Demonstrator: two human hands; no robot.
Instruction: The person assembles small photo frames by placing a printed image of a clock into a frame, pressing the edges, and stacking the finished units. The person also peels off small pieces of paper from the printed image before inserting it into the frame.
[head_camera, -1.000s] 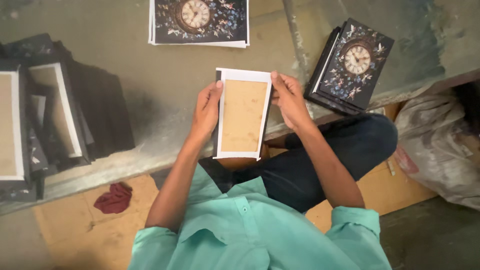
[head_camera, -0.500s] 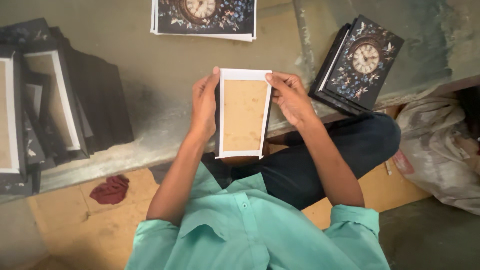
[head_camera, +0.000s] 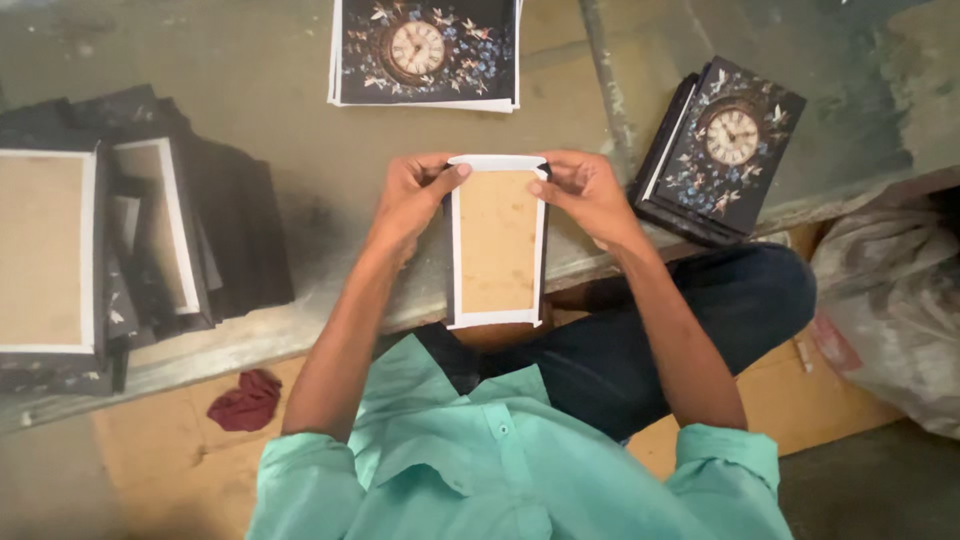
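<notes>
Left hand (head_camera: 412, 196): pinches the card panel's (head_camera: 497, 245) top left corner.
Right hand (head_camera: 585, 192): pinches its top right corner.
Card panel: brown, white-edged, held upright above the desk's (head_camera: 300, 200) near edge.
Right edge: stacked clock-print covers (head_camera: 727, 148).

Printed sheets (head_camera: 425, 50) cut off by top edge

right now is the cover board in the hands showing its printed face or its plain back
Plain back. The cover board shows bare brown card inside a white folded border, with no clock print visible. The left hand and right hand grip its top corners.
</notes>
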